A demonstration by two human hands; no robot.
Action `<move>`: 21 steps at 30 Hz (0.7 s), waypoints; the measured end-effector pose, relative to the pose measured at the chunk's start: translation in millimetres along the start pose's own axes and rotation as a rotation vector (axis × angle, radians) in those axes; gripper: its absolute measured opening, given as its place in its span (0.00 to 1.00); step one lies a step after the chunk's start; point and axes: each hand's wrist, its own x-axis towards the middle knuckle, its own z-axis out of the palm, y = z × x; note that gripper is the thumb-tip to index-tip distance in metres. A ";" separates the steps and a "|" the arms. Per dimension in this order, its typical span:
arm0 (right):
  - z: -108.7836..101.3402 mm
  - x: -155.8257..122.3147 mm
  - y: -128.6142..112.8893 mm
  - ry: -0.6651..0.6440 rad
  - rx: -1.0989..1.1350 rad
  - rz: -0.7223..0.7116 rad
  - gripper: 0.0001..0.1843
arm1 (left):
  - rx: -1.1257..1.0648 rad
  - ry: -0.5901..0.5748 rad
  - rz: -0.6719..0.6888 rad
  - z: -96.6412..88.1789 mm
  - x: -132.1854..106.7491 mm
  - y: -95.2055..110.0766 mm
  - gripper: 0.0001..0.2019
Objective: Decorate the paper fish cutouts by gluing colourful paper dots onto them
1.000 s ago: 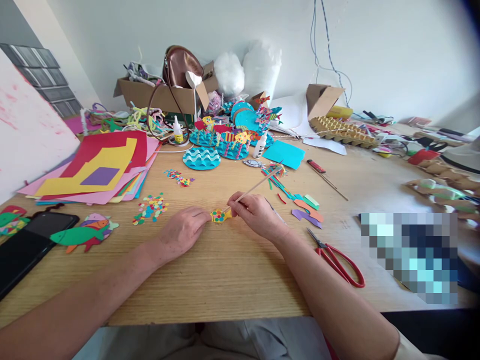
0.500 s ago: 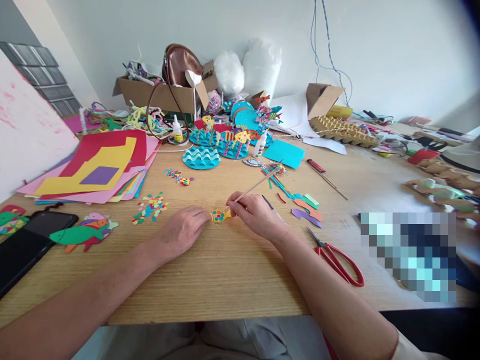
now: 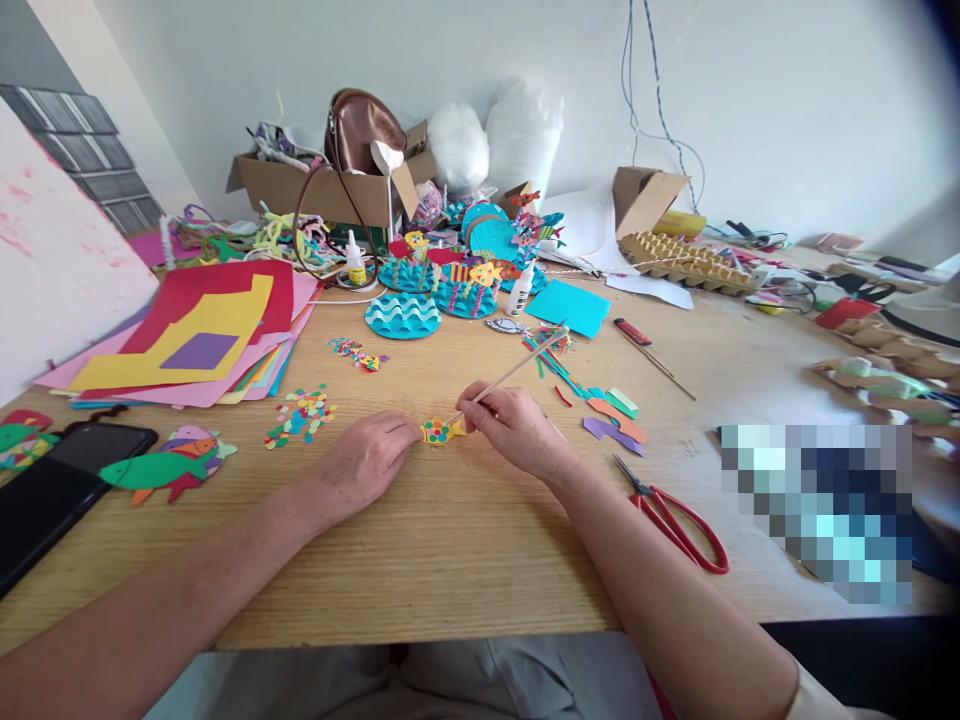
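Observation:
A small yellow paper fish (image 3: 436,431) covered with colored dots lies on the table in front of me. My left hand (image 3: 373,457) is closed, its fingertips pinching the fish's left end. In my right hand (image 3: 510,425) is a thin wooden stick (image 3: 517,368), pinched between thumb and fingers. Its lower tip meets the dotted body near the tail, while the thicker pale end points up and right. Loose paper dots (image 3: 300,415) are scattered left of my left hand. Colored paper scraps (image 3: 615,425) lie right of my right hand.
Red-handled scissors (image 3: 679,525) rest beside my right forearm. A phone (image 3: 67,490) and layered paper fish (image 3: 176,462) are at left, below stacked colored sheets (image 3: 281,290). Glue bottles (image 3: 520,290), a blue wavy paper piece (image 3: 403,315) and a cardboard box (image 3: 300,190) stand farther back.
My right hand and the stick have shifted very slightly right, the stick's upper end a little higher. My left hand and the paper fish stay in place.

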 end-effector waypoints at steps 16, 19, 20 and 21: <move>-0.2 0.5 -2.7 0.004 -0.016 -0.021 0.16 | -0.009 -0.015 -0.012 -1.0 0.6 0.7 0.10; 0.3 0.1 -2.4 0.009 -0.014 -0.028 0.16 | -0.003 -0.005 -0.004 -1.0 0.8 0.9 0.11; 0.5 0.0 -2.3 0.007 -0.012 -0.032 0.16 | 0.001 -0.002 -0.001 -0.9 0.8 0.8 0.11; 0.7 0.0 -2.3 0.003 -0.010 -0.035 0.16 | 0.004 0.000 0.001 -0.7 0.7 0.8 0.11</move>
